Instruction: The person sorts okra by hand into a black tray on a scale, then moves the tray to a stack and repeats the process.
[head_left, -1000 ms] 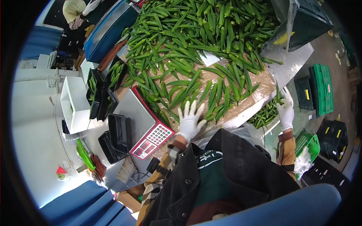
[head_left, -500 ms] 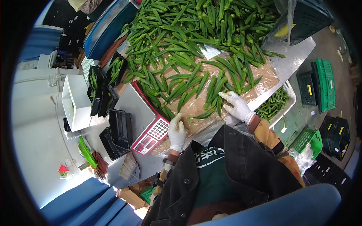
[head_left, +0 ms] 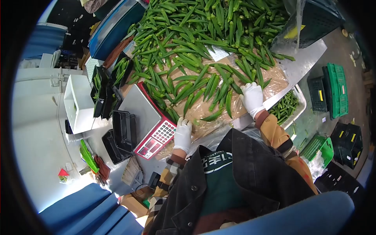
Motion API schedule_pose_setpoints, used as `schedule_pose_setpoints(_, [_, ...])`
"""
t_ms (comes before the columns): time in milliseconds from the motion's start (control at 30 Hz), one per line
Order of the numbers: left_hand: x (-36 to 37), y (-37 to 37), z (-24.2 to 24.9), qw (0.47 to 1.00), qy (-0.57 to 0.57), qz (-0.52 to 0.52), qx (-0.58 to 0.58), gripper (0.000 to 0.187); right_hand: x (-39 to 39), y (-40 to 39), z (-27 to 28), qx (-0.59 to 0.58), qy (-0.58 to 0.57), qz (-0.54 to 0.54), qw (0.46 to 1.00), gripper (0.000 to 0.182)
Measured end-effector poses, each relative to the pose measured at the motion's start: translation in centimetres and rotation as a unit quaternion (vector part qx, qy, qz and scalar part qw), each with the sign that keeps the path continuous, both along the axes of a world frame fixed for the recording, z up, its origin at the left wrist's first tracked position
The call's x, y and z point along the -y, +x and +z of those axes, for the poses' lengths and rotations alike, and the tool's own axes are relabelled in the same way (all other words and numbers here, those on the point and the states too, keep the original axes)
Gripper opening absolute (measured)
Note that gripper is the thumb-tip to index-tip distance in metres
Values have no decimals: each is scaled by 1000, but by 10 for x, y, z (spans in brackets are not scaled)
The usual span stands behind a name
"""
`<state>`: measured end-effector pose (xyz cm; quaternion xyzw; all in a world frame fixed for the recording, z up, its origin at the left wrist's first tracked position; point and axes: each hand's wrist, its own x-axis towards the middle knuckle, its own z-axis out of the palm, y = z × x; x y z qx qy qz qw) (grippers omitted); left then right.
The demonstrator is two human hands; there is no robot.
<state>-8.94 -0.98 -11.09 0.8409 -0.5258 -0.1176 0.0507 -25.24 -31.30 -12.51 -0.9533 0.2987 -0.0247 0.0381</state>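
A large heap of green okra covers the far part of the work surface and thins out over brown board wrapped in clear plastic film. My right hand, in a white glove, is at the right edge of the thinner okra. Its fingers are apart and slightly bent, with a few pods beside the tips. Also gloved, my left hand rests at the near edge of the board, by the red-rimmed scale. The left fingers are loosely bent and slightly apart, with nothing visible in them.
Black trays lie left of the scale, and others holding okra stand behind it. A white bin is further left. At the right is a white basket of okra below the table edge. Green crates stand on the floor.
My right hand has moved right and slightly away from my body, off the pods it was touching. Some pods near it have shifted. My left hand has barely moved.
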Motion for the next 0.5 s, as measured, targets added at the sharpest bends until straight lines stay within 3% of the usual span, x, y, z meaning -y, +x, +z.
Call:
schedule_pose_setpoints(67, [2, 2, 0, 997, 39, -42, 51, 28, 3, -4, 10, 77, 71, -19, 994, 24])
schedule_pose_setpoints(100, [3, 3, 0, 994, 58, -63, 76, 27, 6, -9, 7, 190, 76, -9, 979, 25])
schedule_pose_setpoints(133, [1, 4, -3, 994, 51, -61, 73, 25, 6, -14, 5, 254, 276, -71, 924, 26])
schedule_pose_setpoints(167, [-3, 6, -8, 995, 43, -60, 71, 24, 7, -22, 5, 307, 460, -130, 823, 27])
schedule_pose_setpoints(200, [-4, 9, -10, 995, 35, -60, 68, 23, 9, -28, 16, 345, 621, -182, 680, 28])
schedule_pose_setpoints(233, [-2, 12, -8, 996, 14, -57, 68, 23, 17, -34, 42, 255, 653, -205, 683, 31])
schedule_pose_setpoints(333, [12, 17, 3, 996, -69, -35, 40, 20, 13, -53, 35, 338, 811, -225, 421, 33])
schedule_pose_setpoints(400, [27, 20, 11, 989, -151, 1, -13, 16, 4, -58, 33, 356, 822, -234, 378, 34])
schedule_pose_setpoints(500, [46, 18, 16, 976, -216, -22, 7, 24, -4, -61, 32, 369, 840, -233, 322, 36])
